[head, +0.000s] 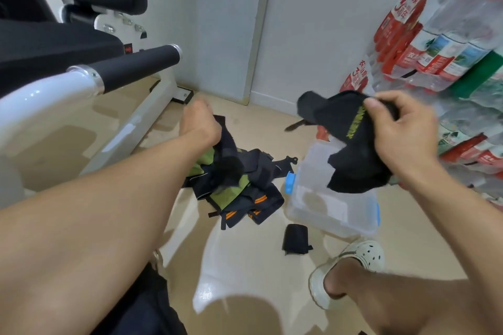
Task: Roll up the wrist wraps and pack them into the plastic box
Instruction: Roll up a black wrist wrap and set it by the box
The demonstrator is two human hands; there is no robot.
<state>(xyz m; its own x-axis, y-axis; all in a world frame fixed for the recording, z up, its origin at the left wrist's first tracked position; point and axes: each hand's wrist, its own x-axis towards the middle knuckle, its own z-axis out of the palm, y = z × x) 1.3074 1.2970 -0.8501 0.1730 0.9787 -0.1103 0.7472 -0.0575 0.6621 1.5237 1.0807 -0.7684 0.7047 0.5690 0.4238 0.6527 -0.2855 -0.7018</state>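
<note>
A glossy beige floor (245,266) meets pale grey walls (313,22), a white-framed exercise machine (54,84) upper left, stacked bottled-water packs (449,43) upper right.

One clear plastic box with blue latches (330,209), one rolled black wrist wrap (296,239) on the floor, one black wrap with yellow lettering (351,141), one tangled pile of dark, green and orange-striped wraps (242,187), too jumbled to count.

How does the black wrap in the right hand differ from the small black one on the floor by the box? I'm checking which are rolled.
The held wrap hangs loose and unrolled from the right hand, above the plastic box; the floor wrap lies as a tight bundle. The held one shows yellow-green lettering; the floor one looks plain. Both are black.
</note>
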